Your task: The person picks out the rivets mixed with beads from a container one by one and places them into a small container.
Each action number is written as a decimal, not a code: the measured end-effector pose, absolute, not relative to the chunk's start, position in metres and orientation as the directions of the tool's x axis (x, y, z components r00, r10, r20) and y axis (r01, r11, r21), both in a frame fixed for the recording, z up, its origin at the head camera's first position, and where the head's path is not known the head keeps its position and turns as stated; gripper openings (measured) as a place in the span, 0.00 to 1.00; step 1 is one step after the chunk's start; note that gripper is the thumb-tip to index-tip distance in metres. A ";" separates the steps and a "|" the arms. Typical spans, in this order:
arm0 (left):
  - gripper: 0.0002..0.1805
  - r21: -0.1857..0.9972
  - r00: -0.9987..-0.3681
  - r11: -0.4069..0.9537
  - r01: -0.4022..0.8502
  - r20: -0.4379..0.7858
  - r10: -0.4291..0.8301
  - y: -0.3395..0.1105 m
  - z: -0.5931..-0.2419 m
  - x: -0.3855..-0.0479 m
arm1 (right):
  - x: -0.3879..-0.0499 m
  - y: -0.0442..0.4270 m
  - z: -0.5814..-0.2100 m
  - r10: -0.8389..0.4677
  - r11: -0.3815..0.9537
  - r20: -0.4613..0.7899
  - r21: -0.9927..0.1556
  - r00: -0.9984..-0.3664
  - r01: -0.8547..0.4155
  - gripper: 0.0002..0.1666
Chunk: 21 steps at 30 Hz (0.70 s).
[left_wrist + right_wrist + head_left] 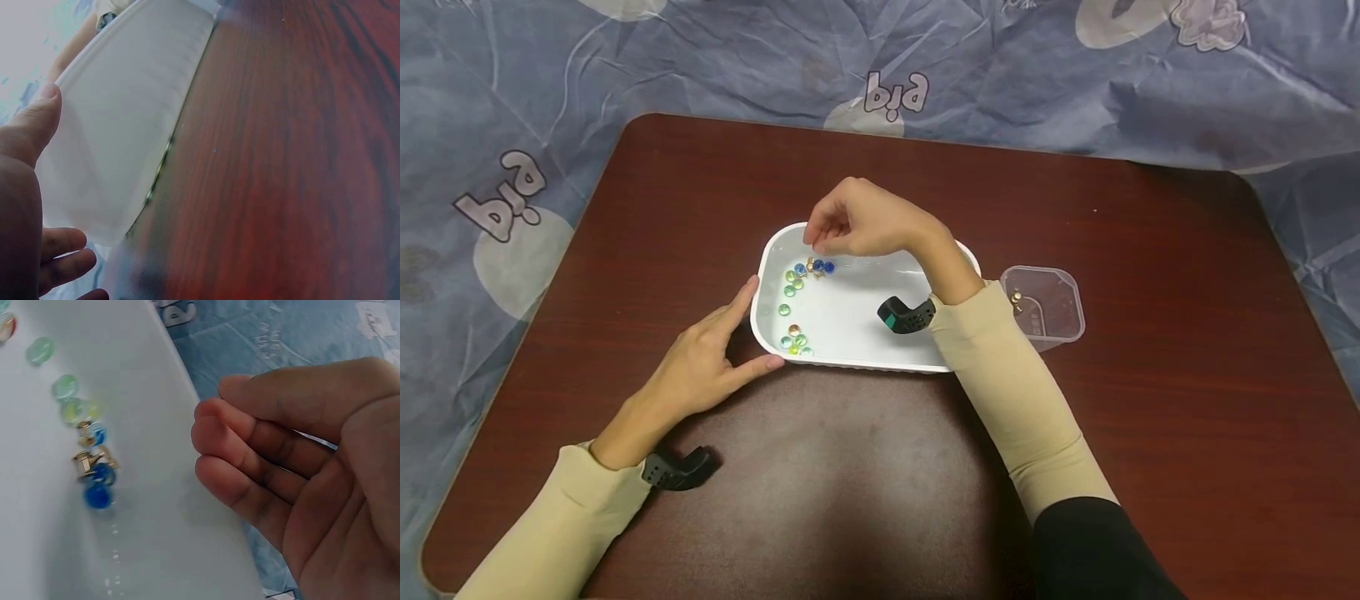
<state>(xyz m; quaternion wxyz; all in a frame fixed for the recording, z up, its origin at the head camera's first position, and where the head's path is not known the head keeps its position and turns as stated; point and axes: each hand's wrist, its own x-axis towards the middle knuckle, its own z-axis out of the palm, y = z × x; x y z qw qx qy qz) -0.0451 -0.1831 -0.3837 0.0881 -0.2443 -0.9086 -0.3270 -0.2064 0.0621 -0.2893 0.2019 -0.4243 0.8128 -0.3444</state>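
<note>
A white tray (880,321) holds glass marbles (789,291) at its left side. Small gold pieces (84,464) lie among blue marbles (98,495) near the far left corner. Thumb and fingers spread, my left hand (700,362) touches the tray's left end; the left wrist view shows this hand (28,169) beside the tray's outer wall (112,125). My right hand (876,221) hovers over the tray's far left part. In the right wrist view its fingers are curled, the thumb close to the index finger, and nothing shows in this hand (300,462).
A clear plastic container (1056,304) with a few gold pieces (1017,300) stands right of the tray, partly behind the right sleeve (1022,400). Both stand on a dark red-brown table (1187,350). Blue printed cloth (760,67) lies beyond the table's far edge.
</note>
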 end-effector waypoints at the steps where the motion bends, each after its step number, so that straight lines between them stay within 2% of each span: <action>1: 0.52 0.549 -0.864 0.667 0.504 0.323 0.386 -0.183 -0.384 -0.045 | -0.207 0.061 -0.291 -0.833 0.409 -0.052 -0.727 -0.550 -0.551 0.06; 13: 0.52 0.544 -0.860 0.667 0.509 0.333 0.386 -0.183 -0.386 -0.045 | -0.203 0.055 -0.298 -0.843 0.458 -0.136 -0.689 -0.520 -0.562 0.07; 21: 0.52 0.547 -0.862 0.666 0.507 0.330 0.385 -0.183 -0.385 -0.045 | -0.199 0.050 -0.300 -0.840 0.511 -0.173 -0.571 -0.514 -0.643 0.08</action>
